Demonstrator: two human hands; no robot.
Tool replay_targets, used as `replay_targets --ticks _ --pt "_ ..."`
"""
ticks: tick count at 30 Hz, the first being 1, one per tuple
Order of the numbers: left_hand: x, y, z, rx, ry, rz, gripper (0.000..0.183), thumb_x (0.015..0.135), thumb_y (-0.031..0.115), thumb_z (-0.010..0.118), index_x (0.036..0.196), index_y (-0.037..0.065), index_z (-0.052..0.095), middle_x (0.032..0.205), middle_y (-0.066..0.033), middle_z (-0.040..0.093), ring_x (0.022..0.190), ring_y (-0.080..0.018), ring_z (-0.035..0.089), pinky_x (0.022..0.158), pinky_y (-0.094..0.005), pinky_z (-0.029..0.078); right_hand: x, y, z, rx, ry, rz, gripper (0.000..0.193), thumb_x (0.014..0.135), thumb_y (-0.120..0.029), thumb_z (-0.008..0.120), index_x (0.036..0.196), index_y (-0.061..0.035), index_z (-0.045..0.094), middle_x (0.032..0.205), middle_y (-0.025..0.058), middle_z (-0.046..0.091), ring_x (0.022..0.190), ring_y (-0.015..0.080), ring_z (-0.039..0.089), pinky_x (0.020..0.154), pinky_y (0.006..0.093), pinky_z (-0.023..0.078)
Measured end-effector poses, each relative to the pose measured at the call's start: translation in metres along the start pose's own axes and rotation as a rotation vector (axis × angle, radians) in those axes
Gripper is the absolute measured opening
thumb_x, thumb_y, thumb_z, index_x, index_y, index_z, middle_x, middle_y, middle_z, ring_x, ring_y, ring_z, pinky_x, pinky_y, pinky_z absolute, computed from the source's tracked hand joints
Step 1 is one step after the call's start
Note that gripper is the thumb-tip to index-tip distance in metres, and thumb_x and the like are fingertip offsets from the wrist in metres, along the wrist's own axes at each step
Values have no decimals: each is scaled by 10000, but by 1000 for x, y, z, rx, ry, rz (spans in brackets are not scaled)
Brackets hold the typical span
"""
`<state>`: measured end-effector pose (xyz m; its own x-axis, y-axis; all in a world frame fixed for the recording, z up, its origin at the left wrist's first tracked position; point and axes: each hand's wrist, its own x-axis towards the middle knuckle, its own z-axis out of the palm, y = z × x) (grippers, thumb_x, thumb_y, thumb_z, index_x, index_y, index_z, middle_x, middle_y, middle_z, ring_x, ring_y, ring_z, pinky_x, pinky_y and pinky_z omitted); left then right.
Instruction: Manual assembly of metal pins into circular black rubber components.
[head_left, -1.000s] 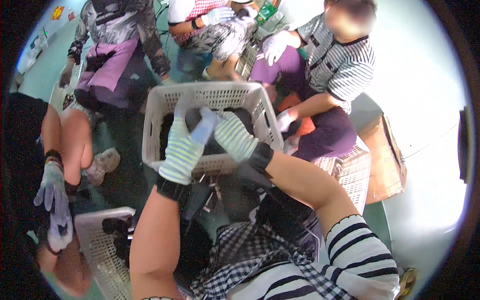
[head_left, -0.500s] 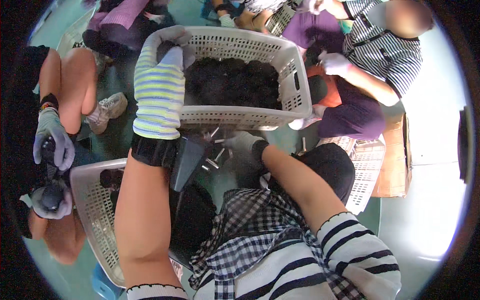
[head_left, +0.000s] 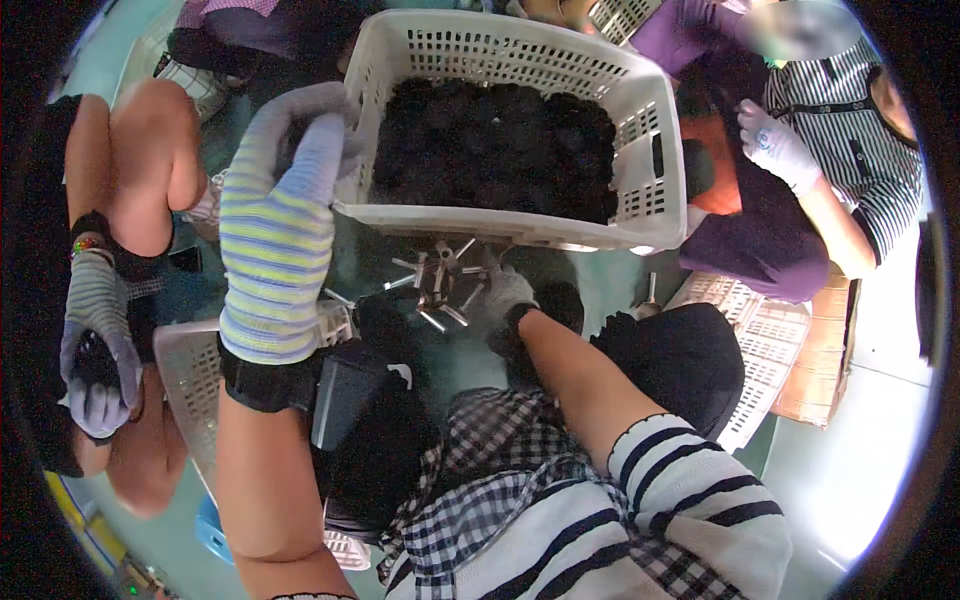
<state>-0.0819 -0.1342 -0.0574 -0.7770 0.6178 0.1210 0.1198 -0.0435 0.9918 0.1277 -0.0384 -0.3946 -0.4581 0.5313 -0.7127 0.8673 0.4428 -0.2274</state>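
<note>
Fingers of the left hand, in a striped knit glove, curl over the near-left corner of the white crate, gripping its rim at about 11 o'clock from the picture's centre. The right hand, in a pale glove, reaches down just below the crate's near wall; its fingers are bent among a loose cluster of small metal pins, but whether they pinch one cannot be told, since the fingertips are hidden.

The crate sits at 12 o'clock, filled with dark lumpy pieces too shadowed to tell apart. A second pale basket lies at 9 o'clock, partly covered by the left forearm and a dark block. Another slatted basket shows at 3 o'clock, cut off by a dark knee.

At 9 o'clock another person's gloved hand holds something dark. At 2 o'clock a person in a striped shirt has a white-gloved hand raised. The floor is green; people sit close around the crate.
</note>
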Motion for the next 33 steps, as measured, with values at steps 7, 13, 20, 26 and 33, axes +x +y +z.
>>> replay_targets --ticks 7,13,20,26,33 --pt "5 -7 -1 -26 -15 15 169 908 110 577 1046 22 621 878 -35 638 769 -86 593 697 -212 475 11 4 7 32 87 -160 439 872 -191 544 1285 -92 435 1078 223 623 1030 381 592 839 458 481" --pt "12 -11 -3 50 -110 114 229 925 155 560 1105 20 600 968 -64 656 829 -120 619 749 -243 504 -20 -14 -37 358 -4 -438 566 681 -251 720 1194 -72 562 1089 193 641 974 348 623 846 414 505" --pt "7 -14 9 -42 -48 -47 130 902 140 565 981 55 624 807 -32 608 701 -110 549 647 -250 476 -130 -69 -172 -110 31 -843 348 701 -291 705 968 -73 659 833 160 671 789 274 641 714 386 499" --pt "-1 -7 18 -90 -132 8 201 909 217 572 1009 49 619 869 -24 618 743 -101 571 644 -247 476 -226 -51 -263 731 86 -681 182 744 -101 676 900 -11 656 777 40 642 694 143 592 668 280 492" --pt "-30 36 38 -289 -294 -88 286 945 275 559 1125 60 615 982 -71 657 795 -102 601 654 -254 507 -232 -56 -258 1006 313 -728 124 754 -88 677 861 -36 640 728 22 608 638 119 551 612 282 462"
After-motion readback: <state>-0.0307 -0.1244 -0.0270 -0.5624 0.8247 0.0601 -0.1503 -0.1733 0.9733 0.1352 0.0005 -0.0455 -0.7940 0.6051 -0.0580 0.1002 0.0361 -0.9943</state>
